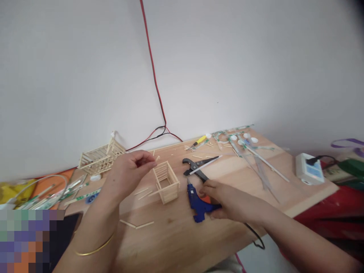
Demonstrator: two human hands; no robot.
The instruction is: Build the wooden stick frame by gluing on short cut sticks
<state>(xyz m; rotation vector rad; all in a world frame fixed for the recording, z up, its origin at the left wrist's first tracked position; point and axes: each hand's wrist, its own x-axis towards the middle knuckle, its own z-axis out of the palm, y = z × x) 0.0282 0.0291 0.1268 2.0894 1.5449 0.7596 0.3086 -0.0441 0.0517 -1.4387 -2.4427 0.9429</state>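
Note:
My right hand [227, 199] is closed round the handle of a blue glue gun [196, 201] that lies on the wooden board [182, 231], nozzle pointing away. My left hand [132, 167] hovers just left of a small open box frame of wooden sticks [166, 181], fingertips pinched together on something too small to name. A gold bangle [95, 248] circles my left forearm. Black cutting pliers [196, 167] lie just beyond the glue gun, with a clear glue stick across them.
A larger stick frame [99, 157] sits at the back left against the wall. Loose sticks [136, 224], white caps and clear wrappers [256, 159] litter the board. A white power adapter [308, 169] sits at right. Red and black wires [155, 83] run down the wall.

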